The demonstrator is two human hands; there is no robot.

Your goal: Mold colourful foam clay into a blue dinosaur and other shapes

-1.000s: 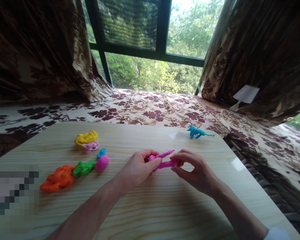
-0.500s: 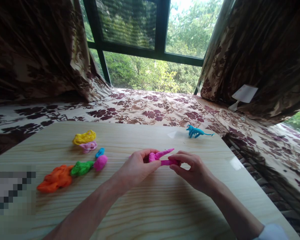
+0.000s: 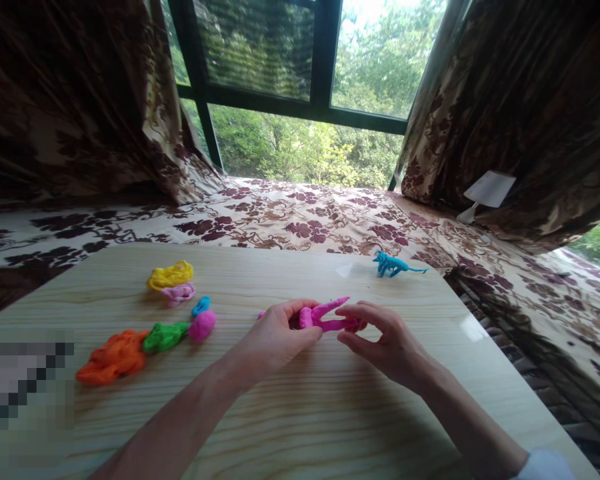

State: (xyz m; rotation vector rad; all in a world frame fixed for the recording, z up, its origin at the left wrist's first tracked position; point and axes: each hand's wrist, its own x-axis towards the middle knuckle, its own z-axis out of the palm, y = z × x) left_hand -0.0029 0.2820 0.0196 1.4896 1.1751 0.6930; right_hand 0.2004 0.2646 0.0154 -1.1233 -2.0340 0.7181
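Observation:
A pink modelling clay piece (image 3: 333, 307) with two long prongs pointing right is held just over the table. My left hand (image 3: 280, 333) is closed on its thick left end, thumb in front and fingers behind. Around the lower prong's right end curl the fingers of my right hand (image 3: 387, 337); its thumb and index finger stand slightly apart, and the other fingertips are partly hidden. A small pink bit (image 3: 261, 314) shows beside my left hand. To the left lie a magenta clay ball (image 3: 203, 326), a blue clay ring (image 3: 201, 306) and green clay (image 3: 165, 337).
Orange clay (image 3: 113, 358) lies at the left of the wooden table (image 3: 290, 413). Yellow clay (image 3: 170, 275) and pale pink clay (image 3: 179, 294) sit farther back. A blue clay animal (image 3: 393, 265) stands near the far right edge. A small white lamp (image 3: 489, 189) is beyond, by the curtain.
My right thumb and index finger have parted slightly at the lower prong. The pink clay piece has shifted a little to the right within my left hand's grip.

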